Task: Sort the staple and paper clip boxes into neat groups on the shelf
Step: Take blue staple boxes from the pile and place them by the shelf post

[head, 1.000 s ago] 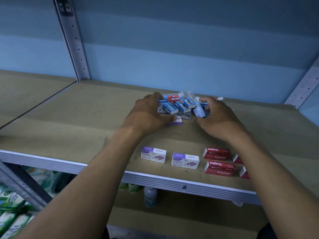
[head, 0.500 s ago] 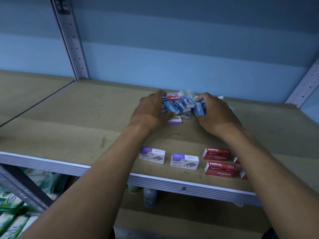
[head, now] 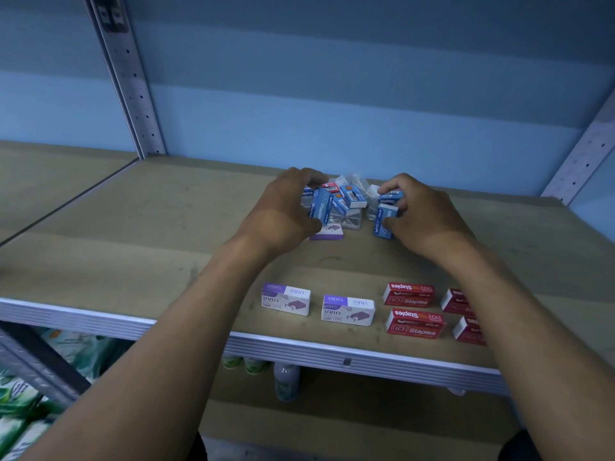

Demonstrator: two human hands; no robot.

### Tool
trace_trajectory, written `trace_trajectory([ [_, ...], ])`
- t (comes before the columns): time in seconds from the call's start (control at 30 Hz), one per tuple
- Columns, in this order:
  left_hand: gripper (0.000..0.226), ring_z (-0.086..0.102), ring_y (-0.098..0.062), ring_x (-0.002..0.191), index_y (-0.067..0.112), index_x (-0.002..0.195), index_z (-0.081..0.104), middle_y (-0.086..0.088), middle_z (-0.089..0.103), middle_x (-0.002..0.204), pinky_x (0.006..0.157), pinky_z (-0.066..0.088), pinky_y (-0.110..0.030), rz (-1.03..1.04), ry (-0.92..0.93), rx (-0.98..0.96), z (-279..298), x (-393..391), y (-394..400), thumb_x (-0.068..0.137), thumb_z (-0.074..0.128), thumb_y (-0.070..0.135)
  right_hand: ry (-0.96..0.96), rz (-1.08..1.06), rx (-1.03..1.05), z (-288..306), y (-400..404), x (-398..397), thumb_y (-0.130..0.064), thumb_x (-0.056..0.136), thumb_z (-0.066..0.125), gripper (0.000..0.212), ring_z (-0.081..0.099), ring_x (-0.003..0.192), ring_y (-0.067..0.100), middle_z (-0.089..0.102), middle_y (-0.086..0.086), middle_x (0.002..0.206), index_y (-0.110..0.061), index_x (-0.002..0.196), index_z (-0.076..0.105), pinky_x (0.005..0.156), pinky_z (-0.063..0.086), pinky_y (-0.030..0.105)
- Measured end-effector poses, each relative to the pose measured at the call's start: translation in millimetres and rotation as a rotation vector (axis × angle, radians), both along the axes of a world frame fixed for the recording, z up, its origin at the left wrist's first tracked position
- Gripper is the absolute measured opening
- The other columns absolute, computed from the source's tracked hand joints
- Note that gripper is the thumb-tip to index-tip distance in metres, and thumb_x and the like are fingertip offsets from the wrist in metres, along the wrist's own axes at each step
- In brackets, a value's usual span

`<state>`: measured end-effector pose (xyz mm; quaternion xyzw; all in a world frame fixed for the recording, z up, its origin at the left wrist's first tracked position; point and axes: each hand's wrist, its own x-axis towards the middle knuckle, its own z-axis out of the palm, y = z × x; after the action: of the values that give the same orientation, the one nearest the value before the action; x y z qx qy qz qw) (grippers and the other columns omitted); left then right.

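**Two hands at a mixed heap of small boxes**

Two bare hands reach to the back of the tan wooden shelf board, one on each side of a jumbled heap of small blue cardboard staple boxes mixed with clear plastic paper clip boxes. The left hand curls its fingers over the heap's left side, with the thumb against an upright blue box labelled "Staples". The right hand holds two blue boxes between thumb and curled fingers at the heap's right edge. A purple-and-white staple box lies flat at the heap's near edge, just beside the left hand. One small red box shows near the top of the heap.

Near the shelf's front edge, well apart from the heap, two white-and-purple staple boxes lie side by side. To their right are two red cardboard staple boxes, one behind the other, and two more red boxes partly hidden by the right forearm.

A grey perforated metal upright stands at the back left against the blue wall. Below the shelf, small bottles and green packages are dimly visible.
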<state>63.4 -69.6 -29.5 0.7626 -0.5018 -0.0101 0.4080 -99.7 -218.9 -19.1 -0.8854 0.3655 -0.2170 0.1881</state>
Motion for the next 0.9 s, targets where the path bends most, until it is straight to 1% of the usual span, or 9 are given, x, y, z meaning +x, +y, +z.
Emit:
trace_trajectory([
  [0.07, 0.059, 0.056, -0.008, 0.087, 0.024, 0.124, 0.061, 0.005, 0.057, 0.123, 0.072, 0.043, -0.009, -0.043, 0.005, -0.008, 2, 0, 4, 0.073, 0.077, 0.001, 0.012, 0.022, 0.025, 4, 2, -4, -0.009, 0.085, 0.062, 0.040, 0.058, 0.090, 0.017, 0.064, -0.004, 0.102, -0.037, 0.114, 0.065, 0.062, 0.041, 0.021],
  [0.13, 0.058, 0.054, -0.003, 0.086, 0.024, 0.123, 0.062, 0.006, 0.058, 0.122, 0.071, 0.044, -0.004, -0.087, -0.025, -0.004, 4, 1, 8, 0.073, 0.076, -0.002, -0.016, 0.043, 0.069, 9, 6, -9, -0.012, 0.085, 0.061, 0.034, 0.061, 0.088, 0.014, 0.064, -0.008, 0.099, -0.036, 0.106, 0.072, 0.062, 0.041, 0.016],
  [0.2, 0.056, 0.057, -0.003, 0.088, 0.022, 0.122, 0.065, 0.004, 0.060, 0.121, 0.073, 0.045, -0.004, -0.142, -0.039, 0.002, 8, -1, 13, 0.074, 0.073, -0.006, -0.058, 0.062, 0.130, 12, 9, -14, -0.015, 0.084, 0.065, 0.024, 0.066, 0.084, 0.010, 0.069, -0.009, 0.096, -0.034, 0.095, 0.075, 0.065, 0.045, 0.019],
  [0.33, 0.052, 0.060, -0.011, 0.092, 0.020, 0.121, 0.066, 0.005, 0.059, 0.123, 0.076, 0.051, -0.011, -0.236, -0.075, 0.076, 17, -9, 26, 0.077, 0.068, -0.007, -0.059, 0.096, 0.187, 12, 11, -22, -0.024, 0.082, 0.077, 0.009, 0.061, 0.071, 0.003, 0.071, -0.009, 0.084, -0.031, 0.087, 0.075, 0.060, 0.039, 0.020],
  [0.43, 0.052, 0.065, -0.015, 0.092, 0.028, 0.123, 0.064, 0.011, 0.056, 0.128, 0.069, 0.049, -0.010, -0.258, -0.133, 0.208, 20, -12, 33, 0.082, 0.064, -0.004, -0.057, 0.127, 0.239, 12, 11, -27, -0.022, 0.080, 0.081, 0.009, 0.067, 0.076, 0.004, 0.075, -0.009, 0.083, -0.028, 0.084, 0.076, 0.066, 0.043, 0.021],
  [0.57, 0.063, 0.057, -0.003, 0.092, 0.033, 0.120, 0.065, 0.018, 0.054, 0.123, 0.068, 0.042, -0.001, -0.295, -0.196, 0.318, 20, -13, 38, 0.079, 0.054, -0.014, 0.009, 0.163, 0.270, 10, 12, -31, -0.017, 0.076, 0.084, 0.012, 0.071, 0.077, 0.006, 0.076, -0.008, 0.080, -0.024, 0.082, 0.076, 0.074, 0.053, 0.025],
  [0.7, 0.067, 0.061, -0.007, 0.092, 0.039, 0.120, 0.065, 0.017, 0.058, 0.128, 0.067, 0.041, 0.000, -0.294, -0.212, 0.359, 20, -12, 39, 0.079, 0.052, -0.013, 0.072, 0.178, 0.317, 8, 14, -35, -0.012, 0.075, 0.085, 0.017, 0.074, 0.082, 0.016, 0.076, -0.004, 0.081, -0.020, 0.085, 0.074, 0.080, 0.057, 0.034],
  [0.8, 0.068, 0.057, 0.001, 0.090, 0.038, 0.126, 0.062, 0.020, 0.059, 0.128, 0.070, 0.042, 0.001, -0.310, -0.187, 0.380, 20, -12, 41, 0.081, 0.054, -0.011, 0.064, 0.197, 0.330, 9, 14, -37, -0.017, 0.079, 0.082, 0.011, 0.075, 0.084, 0.020, 0.077, -0.004, 0.081, -0.021, 0.087, 0.075, 0.085, 0.058, 0.040],
  [0.9, 0.065, 0.053, 0.003, 0.097, 0.035, 0.132, 0.058, 0.020, 0.060, 0.128, 0.079, 0.046, -0.003, -0.336, -0.153, 0.361, 21, -13, 42, 0.083, 0.060, -0.007, 0.035, 0.207, 0.337, 10, 14, -37, -0.030, 0.086, 0.075, 0.006, 0.076, 0.083, 0.021, 0.078, -0.007, 0.081, -0.024, 0.087, 0.077, 0.089, 0.060, 0.044],
])
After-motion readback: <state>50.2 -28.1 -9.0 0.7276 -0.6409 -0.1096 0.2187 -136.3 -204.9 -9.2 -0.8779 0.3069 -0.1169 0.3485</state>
